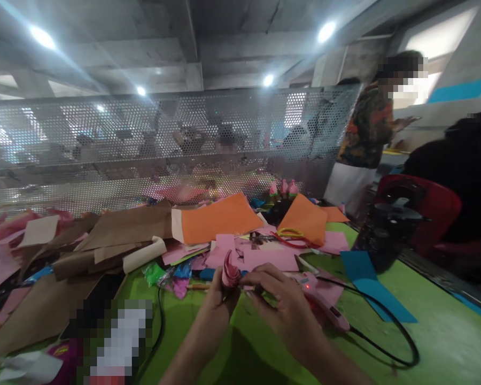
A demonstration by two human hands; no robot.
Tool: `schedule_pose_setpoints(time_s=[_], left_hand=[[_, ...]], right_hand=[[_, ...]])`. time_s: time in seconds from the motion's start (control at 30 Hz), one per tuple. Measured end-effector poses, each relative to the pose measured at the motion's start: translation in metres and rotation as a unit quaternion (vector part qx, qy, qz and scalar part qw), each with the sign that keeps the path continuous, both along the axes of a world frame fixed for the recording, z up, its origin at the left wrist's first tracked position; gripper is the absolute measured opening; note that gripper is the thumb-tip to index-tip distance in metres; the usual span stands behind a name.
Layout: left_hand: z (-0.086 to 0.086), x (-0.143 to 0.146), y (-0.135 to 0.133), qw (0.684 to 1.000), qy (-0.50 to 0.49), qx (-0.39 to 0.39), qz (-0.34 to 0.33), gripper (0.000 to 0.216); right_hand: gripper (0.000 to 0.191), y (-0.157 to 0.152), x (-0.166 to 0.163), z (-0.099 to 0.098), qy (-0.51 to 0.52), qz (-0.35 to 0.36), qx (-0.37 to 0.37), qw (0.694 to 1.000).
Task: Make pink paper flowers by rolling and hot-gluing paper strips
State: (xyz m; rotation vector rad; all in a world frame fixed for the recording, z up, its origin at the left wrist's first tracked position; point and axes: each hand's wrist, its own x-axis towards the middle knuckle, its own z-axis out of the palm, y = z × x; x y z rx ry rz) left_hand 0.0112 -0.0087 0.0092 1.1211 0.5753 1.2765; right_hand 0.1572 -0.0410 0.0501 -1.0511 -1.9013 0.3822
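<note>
A small pink rolled paper flower, curled to a pointed tip, stands upright between my hands above the green table. My left hand is closed around its lower part, thumb and fingers on either side. From the right, my right hand reaches in with fingers pinched at the flower's edge, on what looks like a bit of pink paper. Just right of that hand lies a pink glue gun with a lit red light, partly hidden by the hand. Its black cord loops over the table.
Orange sheets, brown sheets and pink paper pieces are heaped behind my hands. Red-and-yellow-handled scissors lie on them. Blue paper lies at right. A perforated metal screen stands behind; a person stands beyond.
</note>
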Motion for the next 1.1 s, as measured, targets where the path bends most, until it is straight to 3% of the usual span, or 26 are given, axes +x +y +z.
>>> schedule_pose_setpoints(time_s=[0.27,0.63,0.9,1.1], left_hand=[[0.0069,-0.0012,-0.004,1.0,-0.005,-0.01,-0.011,0.032],[-0.0009,0.0018,0.001,0.997,-0.054,-0.036,-0.051,0.036],[0.0006,0.0003,0.0001,0.998,-0.02,-0.043,-0.031,0.019],[0.0007,0.0016,0.0013,0.999,-0.031,-0.032,-0.03,0.019]], right_hand=[[0.029,-0.0012,-0.0012,0.0008,-0.008,0.01,-0.008,1.0],[0.028,-0.0006,0.0011,-0.0003,0.022,0.008,0.021,1.0],[0.031,-0.0005,0.0026,0.0028,0.013,-0.006,0.015,1.0],[0.03,-0.0009,0.0023,0.0015,0.011,-0.001,0.013,1.0]])
